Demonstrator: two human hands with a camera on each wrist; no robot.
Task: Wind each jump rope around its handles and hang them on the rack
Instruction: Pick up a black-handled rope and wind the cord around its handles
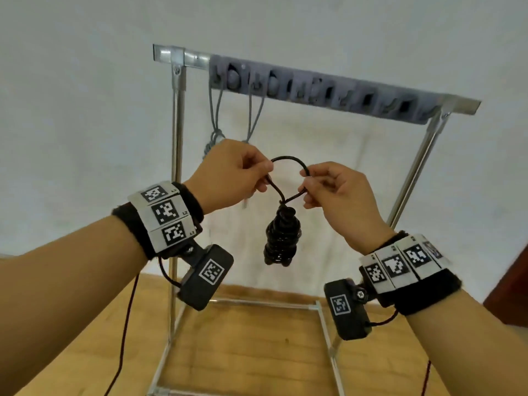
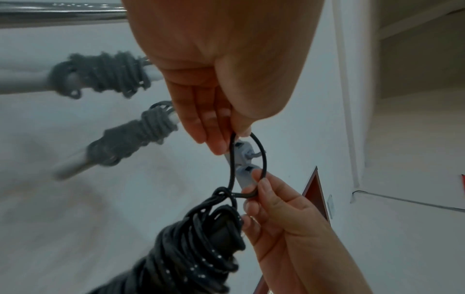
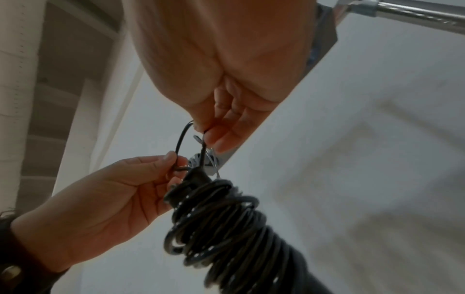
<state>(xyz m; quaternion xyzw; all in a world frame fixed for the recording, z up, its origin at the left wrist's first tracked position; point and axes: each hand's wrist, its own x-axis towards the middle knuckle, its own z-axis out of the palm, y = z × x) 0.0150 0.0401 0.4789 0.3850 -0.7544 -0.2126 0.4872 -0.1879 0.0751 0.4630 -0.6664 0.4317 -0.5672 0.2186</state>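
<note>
Left hand (image 1: 228, 172) and right hand (image 1: 334, 192) each pinch the loop (image 1: 288, 161); the wound rope (image 1: 283, 238) hangs vertically below.

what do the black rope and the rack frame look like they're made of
Black rope: looks like a smooth rubbery or plastic-coated cord, slightly glossy with pale flecks; it holds a springy loop between the left hand and right hand. Rack frame: bright metal tubing, mirror-like highlights, probably chromed or polished steel.
</note>
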